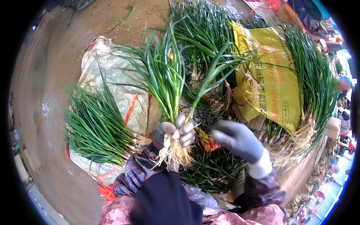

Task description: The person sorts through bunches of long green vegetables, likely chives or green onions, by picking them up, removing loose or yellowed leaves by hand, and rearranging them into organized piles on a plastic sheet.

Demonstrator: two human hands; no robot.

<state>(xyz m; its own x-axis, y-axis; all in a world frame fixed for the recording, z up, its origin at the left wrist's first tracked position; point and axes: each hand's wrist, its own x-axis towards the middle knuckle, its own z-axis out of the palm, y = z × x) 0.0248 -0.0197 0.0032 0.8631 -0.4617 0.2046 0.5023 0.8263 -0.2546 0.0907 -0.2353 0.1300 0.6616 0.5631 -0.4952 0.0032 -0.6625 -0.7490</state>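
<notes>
My left hand (179,129), in a grey glove, is closed around a bunch of green garlic (167,82) at the middle. Its leaves point away from me, and pale bulbs and tangled roots (174,155) hang below the fingers. One stalk (200,93) leans off to the right of the others, its lower end at my fingers. To the right, apart from the bunch, my gloved right hand (240,141) is blurred by motion. Its fingers look stretched toward the bunch, with nothing seen in them. Loose dark green leaves (213,170) lie below the hands.
At left, a trimmed-looking pile of green garlic (99,125) rests on a pale plastic sheet (101,63). More lies in a heap (204,33) at the back and a row (311,75) at right, beside a yellow printed sack (270,75). Red strips (107,192) lie lower left.
</notes>
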